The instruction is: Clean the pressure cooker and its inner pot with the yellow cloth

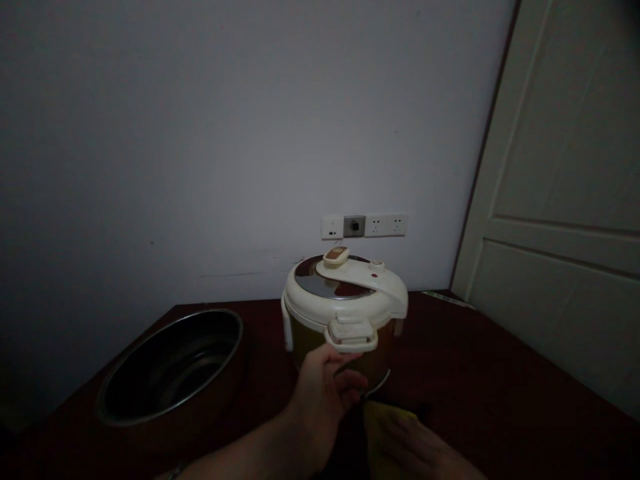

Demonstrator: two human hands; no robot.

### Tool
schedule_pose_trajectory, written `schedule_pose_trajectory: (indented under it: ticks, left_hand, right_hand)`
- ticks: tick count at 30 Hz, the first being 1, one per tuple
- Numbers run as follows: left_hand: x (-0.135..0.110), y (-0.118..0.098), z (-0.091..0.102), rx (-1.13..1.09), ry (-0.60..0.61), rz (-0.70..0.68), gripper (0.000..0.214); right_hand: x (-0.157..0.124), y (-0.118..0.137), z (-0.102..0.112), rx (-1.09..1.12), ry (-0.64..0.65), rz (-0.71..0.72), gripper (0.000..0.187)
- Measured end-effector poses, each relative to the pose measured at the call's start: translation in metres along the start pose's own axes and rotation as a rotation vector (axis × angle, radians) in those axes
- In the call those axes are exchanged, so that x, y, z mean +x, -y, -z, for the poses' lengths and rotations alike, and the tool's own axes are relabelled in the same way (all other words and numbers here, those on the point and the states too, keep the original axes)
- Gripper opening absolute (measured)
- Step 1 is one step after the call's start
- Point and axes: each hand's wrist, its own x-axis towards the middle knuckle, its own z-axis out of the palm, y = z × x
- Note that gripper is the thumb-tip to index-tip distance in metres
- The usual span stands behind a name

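Observation:
A white and brown electric pressure cooker (345,300), lid on, stands on the dark red table. My left hand (325,393) is in front of it, fingers apart and loosely bent, just under the white side handle (353,333). Whether the fingertips touch the handle or the cooker's body, I cannot tell. Lower right, my right hand (420,443) is on a yellow cloth (377,433), its fingers pressed onto the fabric near the cooker's base. Dim light blurs the details of this hand.
A wide dark pot with a metal rim (235,333) sits on the left of the table (480,373). Behind the cooker, wall sockets (385,225) line the pale wall. A panelled door (565,200) stands to the right. A thin flat strip (447,300) lies at the back right edge.

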Motion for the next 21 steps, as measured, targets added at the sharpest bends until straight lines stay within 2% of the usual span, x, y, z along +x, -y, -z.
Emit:
schedule_pose_trajectory:
  ticks: [4, 7, 9, 11, 13, 15, 16, 18, 21]
  left_hand:
    - [-0.001, 0.008, 0.000, -0.093, -0.001, -0.028, 0.024]
    - [0.002, 0.014, 0.001, -0.147, -0.012, -0.054, 0.027]
    - [0.004, 0.018, 0.001, -0.175, -0.016, -0.068, 0.026]
    - [0.007, 0.020, 0.002, -0.190, -0.005, -0.088, 0.027]
    - [0.011, 0.022, 0.004, -0.189, 0.001, -0.101, 0.027]
    - [0.014, 0.023, 0.006, -0.185, 0.008, -0.103, 0.024]
    - [0.016, 0.024, 0.007, -0.187, 0.013, -0.101, 0.022]
    - [0.019, 0.025, 0.011, -0.201, 0.022, -0.103, 0.020]
    - [0.027, 0.026, 0.016, -0.253, -0.009, -0.116, 0.018]
  right_hand:
    - [0.001, -0.006, -0.019, -0.110, -0.022, -0.056, 0.047]
    - [-0.002, -0.002, -0.022, -0.106, -0.094, -0.071, 0.038]
    - [-0.005, 0.004, -0.015, -0.064, -0.249, -0.073, 0.032]
    - [-0.005, 0.011, 0.001, -0.024, -0.478, -0.057, 0.030]
    - [-0.002, 0.021, 0.025, -0.023, -0.700, 0.000, 0.032]
    - [0.008, 0.033, 0.052, -0.091, -0.841, 0.099, 0.039]
    - [0.016, 0.039, 0.064, -0.154, -0.868, 0.161, 0.043]
    - [0.037, 0.049, 0.081, -0.293, -0.823, 0.264, 0.050]
    - [0.075, 0.058, 0.087, -0.459, -0.591, 0.344, 0.048]
